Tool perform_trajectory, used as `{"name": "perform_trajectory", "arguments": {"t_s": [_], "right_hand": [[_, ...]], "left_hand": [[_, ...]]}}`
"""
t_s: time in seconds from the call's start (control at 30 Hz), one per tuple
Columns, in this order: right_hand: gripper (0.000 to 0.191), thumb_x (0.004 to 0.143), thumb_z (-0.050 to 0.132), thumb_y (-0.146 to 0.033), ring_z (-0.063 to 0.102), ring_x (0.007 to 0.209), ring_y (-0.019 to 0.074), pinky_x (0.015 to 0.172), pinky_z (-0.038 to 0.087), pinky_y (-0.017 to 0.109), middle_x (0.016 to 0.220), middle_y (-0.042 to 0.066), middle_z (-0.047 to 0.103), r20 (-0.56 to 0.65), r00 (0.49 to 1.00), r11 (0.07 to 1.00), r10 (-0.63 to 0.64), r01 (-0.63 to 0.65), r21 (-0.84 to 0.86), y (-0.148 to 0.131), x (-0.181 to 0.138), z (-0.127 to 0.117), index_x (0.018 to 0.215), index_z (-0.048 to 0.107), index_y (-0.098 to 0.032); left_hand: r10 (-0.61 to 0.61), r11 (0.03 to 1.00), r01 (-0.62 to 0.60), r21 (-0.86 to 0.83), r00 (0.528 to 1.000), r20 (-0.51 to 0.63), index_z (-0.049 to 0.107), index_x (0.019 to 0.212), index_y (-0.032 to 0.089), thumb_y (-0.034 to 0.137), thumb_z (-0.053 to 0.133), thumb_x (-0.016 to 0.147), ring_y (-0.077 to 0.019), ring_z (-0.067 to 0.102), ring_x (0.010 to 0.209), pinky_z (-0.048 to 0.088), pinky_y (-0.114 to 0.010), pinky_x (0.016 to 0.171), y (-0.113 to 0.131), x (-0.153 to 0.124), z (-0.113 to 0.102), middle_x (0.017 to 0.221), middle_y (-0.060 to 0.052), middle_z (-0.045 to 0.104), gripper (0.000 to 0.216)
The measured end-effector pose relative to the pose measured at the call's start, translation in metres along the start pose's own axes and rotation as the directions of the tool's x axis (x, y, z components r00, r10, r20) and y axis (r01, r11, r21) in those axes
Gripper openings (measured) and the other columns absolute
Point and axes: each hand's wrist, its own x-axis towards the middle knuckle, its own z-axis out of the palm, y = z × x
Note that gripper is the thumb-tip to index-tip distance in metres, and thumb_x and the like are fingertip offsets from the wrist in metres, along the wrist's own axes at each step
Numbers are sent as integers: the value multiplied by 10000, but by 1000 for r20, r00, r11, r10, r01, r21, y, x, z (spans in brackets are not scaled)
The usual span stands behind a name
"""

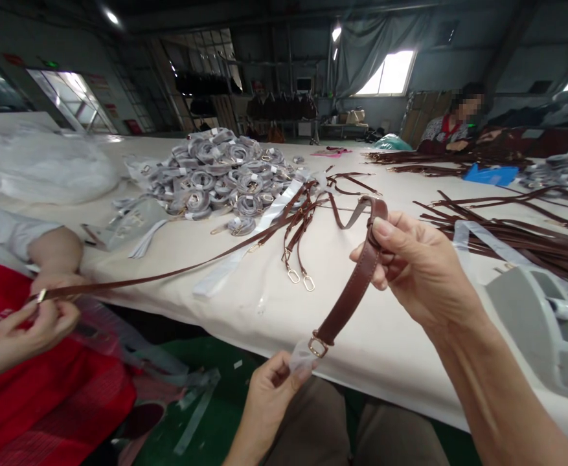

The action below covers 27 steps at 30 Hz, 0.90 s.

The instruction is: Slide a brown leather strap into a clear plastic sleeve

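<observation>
The left hand (269, 391) pinches clear film at the gold buckle (318, 346) of a brown strap (354, 285). Higher, the right hand (417, 268) has its fingers closed around this strap, above the table (245, 304). Farther away lies a pile of grey wrapped straps (223, 171).

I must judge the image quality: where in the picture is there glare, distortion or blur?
Head view: the window is blown out white; straight lines bow at the edges, wide-angle distortion; the strap and right hand are sharp; the left hand is slightly soft; the far person's face is pixelated.
</observation>
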Motion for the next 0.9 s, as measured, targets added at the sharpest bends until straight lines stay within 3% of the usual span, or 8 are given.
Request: {"name": "perform_trajectory", "arguments": {"t_s": [0.33,0.9], "right_hand": [[325,787,790,-403,560,404,96,359,410,171,649,23,722,4,999,999,34,-34,-11,12,2,6,814,541,-197],[324,833,758,-394,616,456,110,421,440,175,697,29,763,153,988,998,33,-24,-63,30,4,6,895,503,-205]], "left_hand": [[-7,1000,7,-15,1000,27,750,835,152,505,819,750,-206,651,786,485,-246,728,-5,0,-2,808,-60,746,369],[15,1000,-15,1,999,47,781,900,174,471,822,746,-262,730,854,571,-280,788,9,-7,-1,886,-104,786,337]]}}
